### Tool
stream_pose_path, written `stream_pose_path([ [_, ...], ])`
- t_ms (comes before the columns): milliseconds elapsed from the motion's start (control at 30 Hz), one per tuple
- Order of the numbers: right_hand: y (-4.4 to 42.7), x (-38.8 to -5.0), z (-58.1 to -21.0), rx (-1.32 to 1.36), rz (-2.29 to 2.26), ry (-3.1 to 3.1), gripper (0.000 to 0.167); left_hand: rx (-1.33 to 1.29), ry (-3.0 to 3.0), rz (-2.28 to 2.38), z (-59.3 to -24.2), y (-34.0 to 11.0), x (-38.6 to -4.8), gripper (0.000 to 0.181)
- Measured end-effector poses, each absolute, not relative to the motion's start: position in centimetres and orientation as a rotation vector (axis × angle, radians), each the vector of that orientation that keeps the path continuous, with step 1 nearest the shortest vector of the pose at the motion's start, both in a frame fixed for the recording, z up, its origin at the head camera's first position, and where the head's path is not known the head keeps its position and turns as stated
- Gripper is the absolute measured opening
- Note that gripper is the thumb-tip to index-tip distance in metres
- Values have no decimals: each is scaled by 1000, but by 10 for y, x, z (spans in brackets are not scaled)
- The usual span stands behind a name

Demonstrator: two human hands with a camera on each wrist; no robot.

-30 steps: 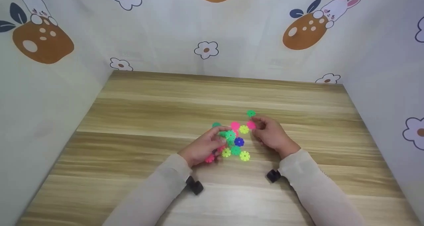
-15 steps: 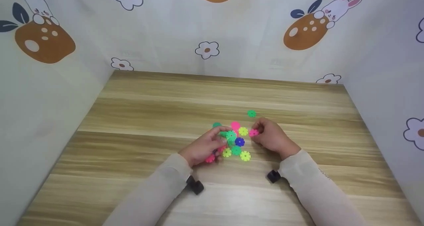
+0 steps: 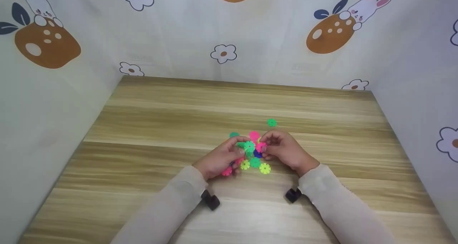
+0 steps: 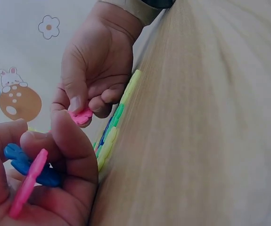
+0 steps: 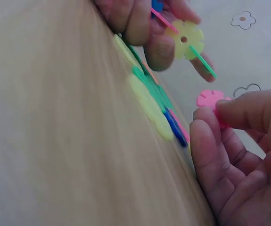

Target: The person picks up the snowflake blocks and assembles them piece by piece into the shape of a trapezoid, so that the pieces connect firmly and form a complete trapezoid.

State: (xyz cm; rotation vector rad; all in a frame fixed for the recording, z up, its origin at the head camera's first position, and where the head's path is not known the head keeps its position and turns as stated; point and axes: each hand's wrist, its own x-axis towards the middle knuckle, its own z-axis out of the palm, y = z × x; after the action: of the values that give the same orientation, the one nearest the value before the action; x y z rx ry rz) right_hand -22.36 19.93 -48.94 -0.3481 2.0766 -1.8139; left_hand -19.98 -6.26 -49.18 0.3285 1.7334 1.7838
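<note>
The cloth (image 3: pixel 179 33) stood along the top and both sides of the frame, probably hung to screen the work off from the room. The table (image 3: pixel 143 122) filled the middle and bottom, giving the small parts a flat place to lie. Two sleeves reached in from the bottom edge, each with a black block (image 3: pixel 213 201) at the cuff, worn there, I supposed, to watch the fingers.

Near the centre, the left hand (image 3: pixel 218 159) had its fingers curled round a little chain of slotted discs: blue (image 4: pixel 20 157), pink (image 4: pixel 29 181), yellow (image 5: pixel 194 35) and green (image 5: pixel 203 62). The green end poked out past the fingertips, seemingly so its slots lay free.

Just to its right, the right hand (image 3: pixel 291 152) pinched one pink disc (image 5: pixel 208 100) between thumb and forefinger, most of its edge bare, presumably to offer a slot; it was close to the green end but apart from it.

Below the hands lay loose discs (image 3: pixel 264 168), probably kept within easy reach. One green disc (image 3: pixel 272 122) sat alone above them.
</note>
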Motion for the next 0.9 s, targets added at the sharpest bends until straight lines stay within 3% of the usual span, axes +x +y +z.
stream_pose_path([
  [633,200,-220,-495,-436,-1944,1933,22,314,1723,1807,-493,-62,-198,38],
  [900,201,-220,-495,-459,-1943,1887,11,316,1723,1795,-492,-63,-199,38],
])
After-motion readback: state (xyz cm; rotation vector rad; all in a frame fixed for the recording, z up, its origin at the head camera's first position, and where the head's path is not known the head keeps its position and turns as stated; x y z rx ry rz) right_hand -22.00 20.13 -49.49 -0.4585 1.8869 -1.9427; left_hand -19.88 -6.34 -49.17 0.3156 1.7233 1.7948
